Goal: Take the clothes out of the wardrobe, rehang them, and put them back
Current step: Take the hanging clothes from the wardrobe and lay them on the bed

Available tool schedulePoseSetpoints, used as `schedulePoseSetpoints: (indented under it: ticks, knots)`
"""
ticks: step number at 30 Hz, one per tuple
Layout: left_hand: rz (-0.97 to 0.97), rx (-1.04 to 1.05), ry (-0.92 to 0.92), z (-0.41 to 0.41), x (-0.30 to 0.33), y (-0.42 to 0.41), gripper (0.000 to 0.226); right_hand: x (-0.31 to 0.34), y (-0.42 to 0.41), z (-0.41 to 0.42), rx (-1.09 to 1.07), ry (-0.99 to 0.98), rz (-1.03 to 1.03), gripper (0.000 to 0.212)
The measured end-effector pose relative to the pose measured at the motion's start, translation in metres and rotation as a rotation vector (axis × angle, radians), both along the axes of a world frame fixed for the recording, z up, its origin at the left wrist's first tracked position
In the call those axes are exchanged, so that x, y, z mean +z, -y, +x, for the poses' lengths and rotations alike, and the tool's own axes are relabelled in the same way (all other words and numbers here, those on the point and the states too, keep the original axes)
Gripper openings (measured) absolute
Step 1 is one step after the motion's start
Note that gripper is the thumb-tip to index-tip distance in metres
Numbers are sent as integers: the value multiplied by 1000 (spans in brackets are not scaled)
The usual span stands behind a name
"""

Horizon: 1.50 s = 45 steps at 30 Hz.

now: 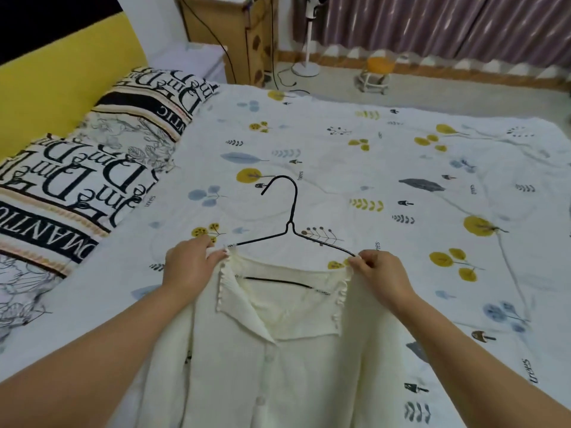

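A single wide-angle view sits at the person's head, looking forward and steeply down across a white bedspread printed with yellow and blue leaves (386,143). Both forearms enter from the bottom corners, and the left hand (188,262) and right hand (381,270) sit just below the frame's middle, close to the lens. Beyond the hands the view reaches the floor and a striped purple curtain (448,26) at the top edge; straight lines bow near the borders.
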<state>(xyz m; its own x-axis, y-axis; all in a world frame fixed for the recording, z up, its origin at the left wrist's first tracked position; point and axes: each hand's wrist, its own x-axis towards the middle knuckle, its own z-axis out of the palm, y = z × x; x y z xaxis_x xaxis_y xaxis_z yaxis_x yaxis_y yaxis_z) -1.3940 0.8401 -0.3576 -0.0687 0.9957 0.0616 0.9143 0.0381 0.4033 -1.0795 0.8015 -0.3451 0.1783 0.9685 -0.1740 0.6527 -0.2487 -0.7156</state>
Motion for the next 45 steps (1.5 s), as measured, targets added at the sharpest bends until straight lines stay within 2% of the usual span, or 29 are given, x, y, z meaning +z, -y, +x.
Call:
schedulePoseSetpoints:
  ticks: [3, 5, 9, 11, 13, 15, 19, 23, 27, 31, 35, 39, 45]
  knots:
    - [-19, 26, 3, 10, -41, -30, 27, -41, -34, 3, -7, 116, -54, 40]
    - [-69, 21, -63, 15, -72, -43, 27, -70, -47, 3, -3, 155, -140, 32]
    - [-157, 7, -138, 19, -123, -65, 32, -118, -57, -3, 18, 111, -241, 18]
    - [-183, 2, -173, 21, -142, -70, 32, -140, -57, -7, 48, 227, -237, 25]
    - [-207, 7, -247, 24, -159, -68, 33, -161, -50, -11, 74, 508, -147, 39]
    - [-228, 1, -271, 28, -174, -53, 39, -180, -41, -18, 102, 611, -149, 49]
    - [-264, -144, -323, 34, -198, -24, 57, -199, -19, -37, 222, 601, -210, 46]
    - [-521, -199, -361, 32, -195, -24, 61, -203, -19, -41, 280, 624, -415, 65]
    - [-703, -252, -325, 31, -154, -38, 54, -171, -30, -47, 340, 671, -563, 51]
    - [-722, -259, -224, 29, -96, -33, 38, -113, -38, -57, 451, 677, -631, 32]
    - [-665, -234, -168, 12, -39, -12, 35, -55, -35, -82, 536, 691, -537, 18]
    - [-538, -186, -121, -14, 26, 25, 33, 9, -16, -117, 633, 627, -407, 31]
    - [-383, -149, -92, -72, 127, 112, 34, 101, 43, -188, 749, 581, -223, 33]
